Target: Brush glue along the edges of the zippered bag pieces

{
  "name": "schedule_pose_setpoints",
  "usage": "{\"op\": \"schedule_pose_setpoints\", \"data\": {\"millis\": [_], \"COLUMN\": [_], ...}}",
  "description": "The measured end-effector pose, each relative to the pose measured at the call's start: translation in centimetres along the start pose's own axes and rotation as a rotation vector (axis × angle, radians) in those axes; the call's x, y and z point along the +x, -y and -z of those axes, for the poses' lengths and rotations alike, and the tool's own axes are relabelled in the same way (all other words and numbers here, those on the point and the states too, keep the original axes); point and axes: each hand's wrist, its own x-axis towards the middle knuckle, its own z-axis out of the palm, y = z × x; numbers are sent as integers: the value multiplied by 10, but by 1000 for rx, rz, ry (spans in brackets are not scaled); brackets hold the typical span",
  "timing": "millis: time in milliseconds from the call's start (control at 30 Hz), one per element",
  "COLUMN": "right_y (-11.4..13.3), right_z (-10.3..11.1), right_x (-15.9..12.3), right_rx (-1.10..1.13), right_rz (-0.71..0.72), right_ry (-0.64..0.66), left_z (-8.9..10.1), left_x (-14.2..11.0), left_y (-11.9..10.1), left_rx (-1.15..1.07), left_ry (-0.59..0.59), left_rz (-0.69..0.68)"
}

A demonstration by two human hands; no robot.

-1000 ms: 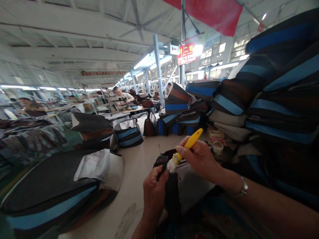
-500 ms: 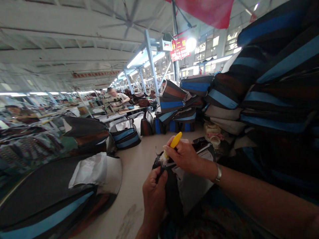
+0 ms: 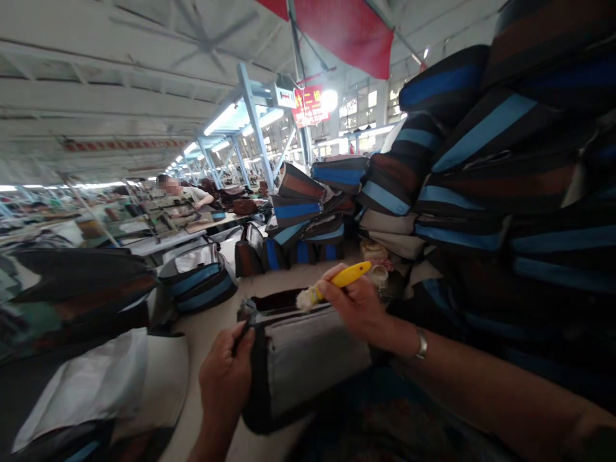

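Observation:
My right hand (image 3: 359,307) is closed around a yellow-handled brush (image 3: 350,274), whose pale bristles point left over the top edge of a dark bag piece (image 3: 317,356) with a grey panel. From this angle I cannot tell whether the bristles touch it. My left hand (image 3: 226,369) pinches the piece's dark fabric at its upper left corner. An open slot shows along the top of the piece. Beyond my right hand stands a small open jar (image 3: 378,274), partly hidden.
Stacked bag pieces with blue and brown stripes (image 3: 481,186) rise on the right. More lie on the pale table (image 3: 192,340), including a striped one (image 3: 199,279) and a large one with a white flap (image 3: 91,378). A person (image 3: 192,196) sits at a sewing machine farther back.
The brush has lifted off the left corner and tipped from upright to nearly level. My left hand and the bag piece's corner have shifted left in view, which has swung right.

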Motion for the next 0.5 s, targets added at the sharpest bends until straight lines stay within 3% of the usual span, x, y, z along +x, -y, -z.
{"op": "schedule_pose_setpoints", "data": {"millis": [100, 200, 267, 367, 433, 500], "right_y": [-19, -51, -70, -85, -90, -94], "right_z": [51, 97, 118, 131, 130, 126], "right_x": [15, 25, 23, 5, -14, -34], "right_rx": [-17, -47, -59, -42, -3, 49], "right_rz": [-127, -266, -343, -428, -471, -519], "right_ry": [-136, -258, -338, -418, -449, -464], "left_z": [-10, -32, -45, -49, -39, -23], "left_x": [49, 86, 96, 97, 93, 86], "left_y": [33, 65, 81, 99, 107, 116], "left_rx": [91, 113, 96, 35, -26, -128], "left_ry": [-1, 53, 70, 92, 130, 252], "left_rz": [-76, -1, 54, 130, 162, 189]}}
